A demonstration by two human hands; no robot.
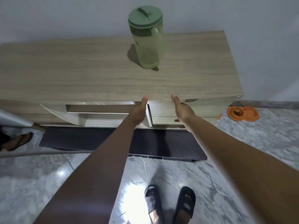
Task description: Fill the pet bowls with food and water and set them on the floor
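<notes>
An orange double pet bowl [242,113] sits on the marble floor to the right of the wooden cabinet [80,75], with something dark in its left hollow. A translucent green pitcher [148,39] with a green lid stands upright on the cabinet top, near the back. Both my hands reach to the cabinet's front edge. My left hand [140,110] and my right hand [182,110] each have the thumb up against the top's edge, and the fingers are hidden beneath it, gripping the edge. Neither hand touches the pitcher or the bowl.
A cabinet door [53,113] swings open at the left, below the top. A dark panel [97,139] lies on the floor in front of the cabinet. A thin white cord [145,172] hangs near my slippered feet [168,206]. Another person's sandalled foot [17,141] is at the far left.
</notes>
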